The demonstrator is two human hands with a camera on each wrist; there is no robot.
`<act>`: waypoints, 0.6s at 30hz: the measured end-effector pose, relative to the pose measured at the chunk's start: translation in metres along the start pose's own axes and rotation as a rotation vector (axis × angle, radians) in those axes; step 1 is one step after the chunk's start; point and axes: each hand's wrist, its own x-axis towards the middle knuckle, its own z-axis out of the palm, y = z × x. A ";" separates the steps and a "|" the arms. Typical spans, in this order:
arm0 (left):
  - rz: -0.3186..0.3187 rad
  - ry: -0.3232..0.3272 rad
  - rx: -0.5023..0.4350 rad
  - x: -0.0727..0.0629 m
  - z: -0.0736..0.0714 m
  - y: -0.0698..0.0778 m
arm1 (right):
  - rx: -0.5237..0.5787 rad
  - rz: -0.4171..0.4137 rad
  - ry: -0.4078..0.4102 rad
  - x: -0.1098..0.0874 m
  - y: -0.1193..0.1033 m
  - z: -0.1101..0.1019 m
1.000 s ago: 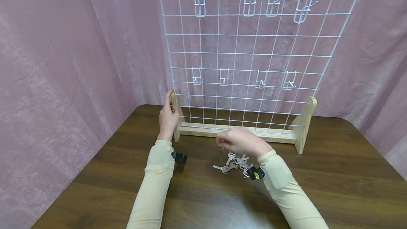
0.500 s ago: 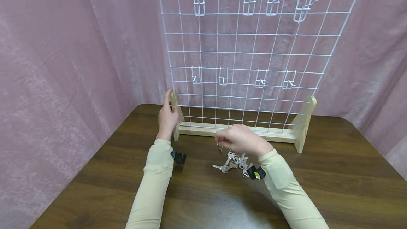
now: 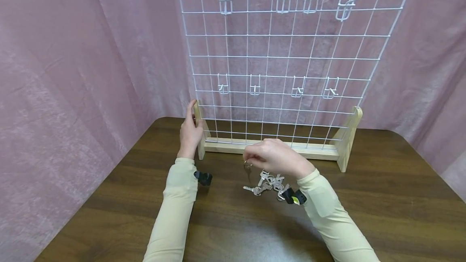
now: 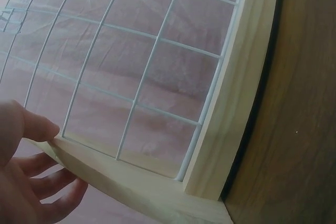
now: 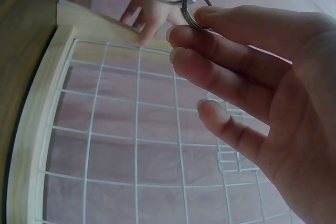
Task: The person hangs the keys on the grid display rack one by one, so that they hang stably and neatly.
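My right hand (image 3: 274, 157) pinches a split key ring (image 5: 186, 17) between thumb and index finger. From the ring hangs a key (image 3: 249, 176), above the table and left of a pile of loose keys (image 3: 257, 191) with rings. My left hand (image 3: 190, 134) grips the left wooden side piece (image 3: 202, 142) of a display stand, thumb on the inner face and fingers behind in the left wrist view. The stand carries an upright white wire grid (image 3: 255, 34). Small white hooks, such as this hook (image 3: 255, 92), sit in a row on its lower half.
Larger white hooks, one of them a hook (image 3: 344, 13) at the right, hang along the grid's top. The right wooden side piece (image 3: 347, 142) and bottom rail (image 3: 229, 147) stand on the brown table (image 3: 233, 229). Pink curtains (image 3: 91, 72) surround the back and left.
My right hand has shifted slightly left and up with the key and ring, away from the pile. My left hand keeps its grip on the stand. The head view has tilted slightly.
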 end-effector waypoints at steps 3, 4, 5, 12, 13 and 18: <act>0.006 -0.001 0.011 0.001 0.001 -0.001 | -0.004 -0.024 0.021 0.000 -0.002 -0.002; 0.008 0.000 0.013 0.001 0.000 -0.001 | -0.007 -0.031 0.027 0.000 -0.003 -0.002; 0.009 0.000 0.013 0.001 0.000 -0.001 | -0.010 -0.035 0.032 0.000 -0.004 -0.003; 0.019 0.001 0.013 0.001 0.001 -0.002 | 0.010 -0.057 0.006 0.001 -0.008 -0.005; 0.020 0.001 0.015 0.001 0.001 -0.002 | 0.016 -0.057 -0.003 0.001 -0.008 -0.005; 0.020 -0.001 0.013 0.000 0.001 -0.002 | 0.013 -0.049 -0.024 0.001 -0.010 -0.006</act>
